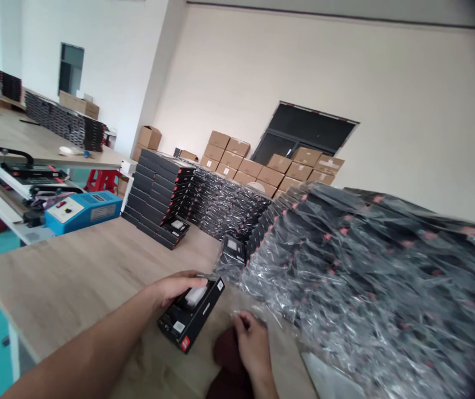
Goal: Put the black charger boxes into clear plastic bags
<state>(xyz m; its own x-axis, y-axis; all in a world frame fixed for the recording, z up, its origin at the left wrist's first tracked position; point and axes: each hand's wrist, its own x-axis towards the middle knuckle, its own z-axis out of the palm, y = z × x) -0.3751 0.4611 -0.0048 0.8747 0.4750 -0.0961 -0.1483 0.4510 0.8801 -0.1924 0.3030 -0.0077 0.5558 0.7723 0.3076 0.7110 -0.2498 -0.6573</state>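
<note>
A flat black box (198, 316) with a red corner label and white stickers is held tilted over the table by my left hand (179, 287). My left thumb lies across a whitish part in the box's window. To the right of it, my right hand (253, 341) is closed in a pinch above the table. Clear plastic film shows beside its fingers, but what the pinch holds is too unclear to name. A large pile of black boxes in clear plastic bags (357, 277) rises just right of my right hand.
Unwrapped black boxes (158, 185) are stacked on the wooden table (75, 271) ahead, and one wrapped box (234, 249) leans by the pile. A blue machine (85, 211) stands left. Clear plastic bags (331, 377) lie at front right. Cartons (270, 174) line the wall.
</note>
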